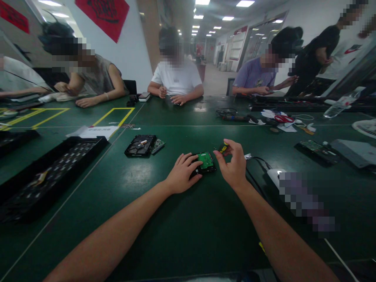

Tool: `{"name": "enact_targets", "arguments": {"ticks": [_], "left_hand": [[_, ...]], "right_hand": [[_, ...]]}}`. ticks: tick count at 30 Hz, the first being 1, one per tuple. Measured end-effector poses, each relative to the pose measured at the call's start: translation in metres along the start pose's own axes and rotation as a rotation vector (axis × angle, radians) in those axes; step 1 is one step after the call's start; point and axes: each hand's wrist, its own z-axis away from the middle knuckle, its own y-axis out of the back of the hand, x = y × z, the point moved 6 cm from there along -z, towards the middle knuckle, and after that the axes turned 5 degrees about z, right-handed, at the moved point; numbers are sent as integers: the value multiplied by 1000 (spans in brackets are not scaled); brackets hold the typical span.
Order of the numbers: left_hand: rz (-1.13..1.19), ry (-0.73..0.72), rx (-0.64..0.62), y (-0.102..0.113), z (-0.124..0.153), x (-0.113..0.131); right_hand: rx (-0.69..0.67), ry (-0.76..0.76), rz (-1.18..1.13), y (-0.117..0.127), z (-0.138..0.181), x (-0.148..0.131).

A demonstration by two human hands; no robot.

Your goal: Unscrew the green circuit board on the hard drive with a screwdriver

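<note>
A small black hard drive with a green circuit board (206, 161) facing up lies on the dark green table (182, 227). My left hand (182, 172) rests on its left side, fingers curled over the edge and holding it down. My right hand (233, 162) hovers just right of the drive, fingers pinched round a small yellow and black tool (223, 148), whose tip points toward the board.
A second black hard drive (140, 145) with a loose green board (158, 146) lies further left. Black trays (47, 172) stand at the left. Cables (258, 172), scissors (283, 118), a water bottle (340, 103) and more drives (317, 150) lie right. Several people sit across the table.
</note>
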Motion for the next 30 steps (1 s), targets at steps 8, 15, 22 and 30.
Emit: {"name": "enact_targets", "arguments": {"ticks": [8,15,22,30], "left_hand": [[-1,7,2,0,0,1],[5,10,-3,1,0,1],[14,5,9,0,0,-1],[15,8,5,0,0,0]], "right_hand": [[-65,-27,-47,-7,3,1],[-29,-1,21,0,0,-4],[-115,-38,-83,-12,6,2],[-75,4,-10,-3,1,-6]]}}
